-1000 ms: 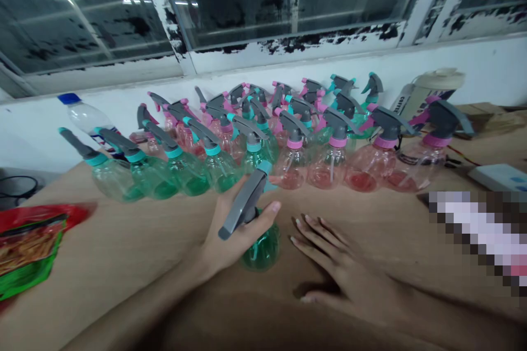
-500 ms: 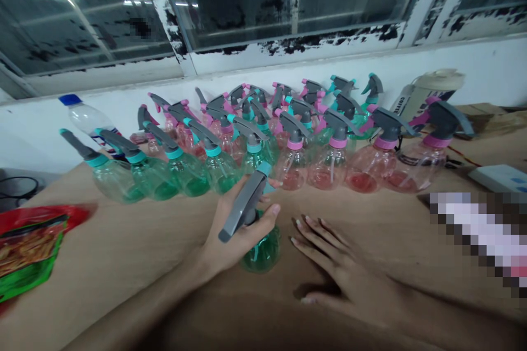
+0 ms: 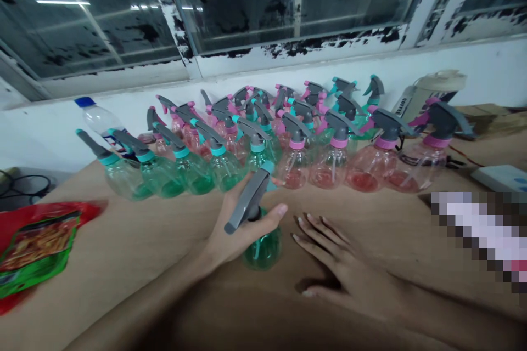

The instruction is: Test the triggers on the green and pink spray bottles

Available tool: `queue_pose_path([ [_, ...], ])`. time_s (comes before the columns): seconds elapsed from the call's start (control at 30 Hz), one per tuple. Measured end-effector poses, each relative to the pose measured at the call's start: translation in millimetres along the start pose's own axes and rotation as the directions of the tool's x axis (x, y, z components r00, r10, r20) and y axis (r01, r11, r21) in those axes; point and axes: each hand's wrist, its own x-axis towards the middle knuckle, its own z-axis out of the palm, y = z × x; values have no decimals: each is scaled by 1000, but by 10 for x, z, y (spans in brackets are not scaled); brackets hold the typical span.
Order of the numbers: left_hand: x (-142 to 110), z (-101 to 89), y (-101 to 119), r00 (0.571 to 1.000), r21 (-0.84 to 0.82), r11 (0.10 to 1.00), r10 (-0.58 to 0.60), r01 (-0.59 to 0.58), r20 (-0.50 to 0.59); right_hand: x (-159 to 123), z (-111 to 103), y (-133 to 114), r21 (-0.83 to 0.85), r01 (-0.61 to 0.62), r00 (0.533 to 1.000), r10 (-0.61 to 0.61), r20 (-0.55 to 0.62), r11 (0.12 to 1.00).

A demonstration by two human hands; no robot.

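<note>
My left hand [image 3: 241, 222] is wrapped round the neck of a green spray bottle [image 3: 263, 249] with a grey trigger head and a teal nozzle. The bottle is upright at the middle of the table, and most of my fingers are hidden behind its neck. Just right of it, my right hand [image 3: 346, 263] lies palm down on the wood, fingers spread, holding nothing. In front of both hands runs a row of spray bottles, green ones [image 3: 201, 175] with teal collars on the left and pink ones [image 3: 364, 175] with pink collars on the right.
More spray bottles crowd behind that row, by the wall. A clear blue-capped bottle [image 3: 96, 118] stands at the back left. A red and green food packet [image 3: 45, 247] lies at the left. A pale container [image 3: 438, 93] and a white box [image 3: 502, 178] are at the right.
My view has shifted slightly left, so things on the left sit further right in the picture. My left hand keeps its hold on the spray bottle; my right hand stays flat.
</note>
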Motion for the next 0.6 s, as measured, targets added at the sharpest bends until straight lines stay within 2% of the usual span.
queue_pose_path([
  [0.13, -6, -43, 36, 997, -100, 995, 2, 7, 83, 4, -5, -1, 2, 1, 1000, -1, -19, 1000],
  [0.3, -51, -121, -40, 996, -158, 985, 76, -68, 48, 9, -21, -11, 20, 3, 1000, -3, -28, 1000],
  [0.37, -98, -154, -96, 995, -116, 990, 90, -84, 49, 10, -35, -14, 29, 3, 1000, -3, -16, 1000],
  [0.5, -215, -197, -175, 992, 68, 994, 74, -81, 105, 10, -43, -13, 29, 3, 1000, -3, -10, 1000],
  [0.6, -292, -203, -203, 994, 99, 994, 35, -45, 102, 14, -34, -8, 33, 10, 1000, -9, -26, 999],
])
